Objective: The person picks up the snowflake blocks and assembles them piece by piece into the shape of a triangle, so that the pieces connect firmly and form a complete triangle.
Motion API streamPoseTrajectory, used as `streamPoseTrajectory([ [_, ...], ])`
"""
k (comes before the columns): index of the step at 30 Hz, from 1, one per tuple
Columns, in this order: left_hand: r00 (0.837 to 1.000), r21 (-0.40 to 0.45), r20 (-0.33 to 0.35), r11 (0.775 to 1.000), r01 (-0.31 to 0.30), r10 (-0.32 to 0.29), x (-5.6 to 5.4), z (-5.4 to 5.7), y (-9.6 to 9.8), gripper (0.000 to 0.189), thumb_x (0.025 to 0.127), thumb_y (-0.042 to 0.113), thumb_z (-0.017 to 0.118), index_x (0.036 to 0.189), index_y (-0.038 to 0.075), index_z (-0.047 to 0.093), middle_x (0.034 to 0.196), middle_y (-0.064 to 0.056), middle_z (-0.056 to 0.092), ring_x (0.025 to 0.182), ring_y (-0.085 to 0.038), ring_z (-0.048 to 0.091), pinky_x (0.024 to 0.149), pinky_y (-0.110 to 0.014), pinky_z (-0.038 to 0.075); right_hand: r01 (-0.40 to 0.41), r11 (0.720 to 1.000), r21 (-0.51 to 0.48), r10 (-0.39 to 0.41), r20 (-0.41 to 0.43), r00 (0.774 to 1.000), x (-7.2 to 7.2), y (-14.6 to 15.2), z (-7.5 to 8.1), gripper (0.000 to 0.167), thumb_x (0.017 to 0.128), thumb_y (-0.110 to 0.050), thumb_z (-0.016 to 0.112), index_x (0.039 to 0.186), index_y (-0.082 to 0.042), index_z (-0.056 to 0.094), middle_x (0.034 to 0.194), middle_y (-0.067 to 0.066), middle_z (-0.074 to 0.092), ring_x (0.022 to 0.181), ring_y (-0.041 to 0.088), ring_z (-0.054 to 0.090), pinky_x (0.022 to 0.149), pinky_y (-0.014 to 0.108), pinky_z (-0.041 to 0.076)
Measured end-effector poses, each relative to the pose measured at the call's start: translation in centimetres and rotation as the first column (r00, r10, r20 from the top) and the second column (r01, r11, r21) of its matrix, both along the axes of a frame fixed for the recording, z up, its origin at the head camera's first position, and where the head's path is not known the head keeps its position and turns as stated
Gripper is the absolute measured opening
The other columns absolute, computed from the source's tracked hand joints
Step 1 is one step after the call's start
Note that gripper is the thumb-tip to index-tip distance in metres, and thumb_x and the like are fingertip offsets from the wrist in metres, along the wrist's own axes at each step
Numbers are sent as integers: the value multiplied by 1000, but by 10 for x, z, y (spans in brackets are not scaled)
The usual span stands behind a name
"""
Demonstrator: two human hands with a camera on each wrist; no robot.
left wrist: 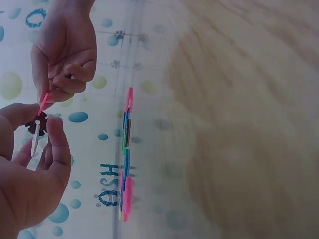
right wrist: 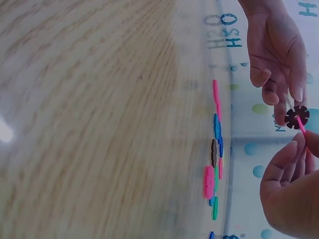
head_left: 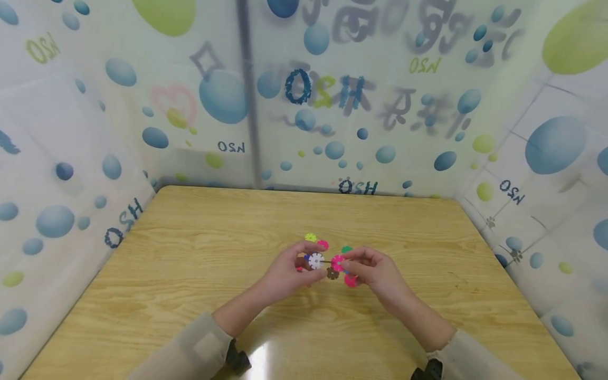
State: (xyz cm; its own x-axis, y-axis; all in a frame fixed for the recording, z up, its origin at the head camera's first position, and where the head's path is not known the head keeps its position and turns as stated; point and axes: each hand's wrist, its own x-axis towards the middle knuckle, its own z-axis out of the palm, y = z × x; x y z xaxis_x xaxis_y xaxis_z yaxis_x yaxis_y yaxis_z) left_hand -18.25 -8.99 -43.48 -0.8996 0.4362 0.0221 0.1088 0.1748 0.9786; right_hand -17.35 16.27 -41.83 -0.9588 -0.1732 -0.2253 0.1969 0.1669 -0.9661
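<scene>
My left hand (head_left: 291, 266) pinches a dark brown notched plastic disc (left wrist: 39, 124) by its rim between thumb and finger. A white notched disc (head_left: 315, 260), on that hand's side, is slotted into the brown one. In the head view the brown disc shows only edge-on, as a thin line. My right hand (head_left: 377, 272) pinches a pink notched disc (head_left: 338, 263) against the opposite edge of the brown disc. Both wrist views show the pink disc nearly edge-on. The three discs are held above the table, between the two hands.
Several loose discs lie on the wooden table (head_left: 214, 227) beneath the hands, among them yellow (head_left: 311, 237), green (head_left: 347, 249), brown (head_left: 332, 273) and pink (head_left: 350, 281) ones. Patterned sheets (head_left: 313, 142) rise behind the table and along both sides.
</scene>
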Motion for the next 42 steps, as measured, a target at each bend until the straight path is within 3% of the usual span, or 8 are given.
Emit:
streamPoseTrajectory([
  [5,998,-54,-59,998,24,-27,0,0,6,53,98,18,85,147,15,64,139,-10,70,99,-16,70,76,-24,60,-5,1000,-13,5,7,1000,3,-2,0,29,103,-24,79,124,-6,73,111,2,79,95,22,69,84,31,62],
  [12,984,-125,-176,992,-2,-20,2,2,16,44,98,19,85,139,18,68,127,-1,75,117,-24,71,92,-30,64,-20,999,-41,20,20,1000,5,-7,-3,24,103,-21,80,119,-5,73,101,3,78,88,19,67,84,34,61],
  [17,982,-102,-186,995,5,-24,3,1,16,36,99,17,83,133,16,72,127,-3,74,114,-18,72,89,-25,63,-41,999,-25,41,10,999,5,-6,-3,27,104,-26,78,119,-4,72,102,8,76,88,18,67,80,33,61],
  [22,991,-59,-128,998,23,-31,3,0,14,34,101,12,79,134,11,69,126,-8,76,114,-21,76,89,-26,65,-56,996,70,56,0,998,-4,4,-5,34,107,-34,73,121,-3,72,109,11,76,93,22,70,82,35,61],
  [25,994,-77,-109,997,16,-24,3,0,12,34,103,14,78,135,11,68,129,-8,75,116,-22,75,88,-26,65,-120,967,224,126,-13,992,-11,14,-9,30,106,-30,74,122,-4,73,108,11,75,92,24,69,77,35,59],
  [30,991,-117,-133,993,11,-27,2,0,8,31,104,19,78,133,12,68,132,-8,73,121,-24,72,86,-25,65,-214,869,446,246,-15,969,-19,26,-20,20,100,-21,81,117,-13,75,106,6,72,91,22,64,73,33,54],
  [38,988,-103,-140,994,47,-61,2,1,4,32,106,17,76,135,8,67,132,-11,73,118,-23,73,86,-26,66,-237,797,555,309,-39,950,-27,27,-30,23,95,-14,85,116,-20,76,96,4,65,87,21,58,74,34,46],
  [42,989,-121,-139,992,41,-58,2,1,4,33,105,17,77,135,10,67,131,-9,73,117,-21,73,87,-26,65,-258,785,563,337,-38,941,-28,26,-30,22,96,-14,85,116,-20,76,94,4,64,85,21,56,73,35,45],
])
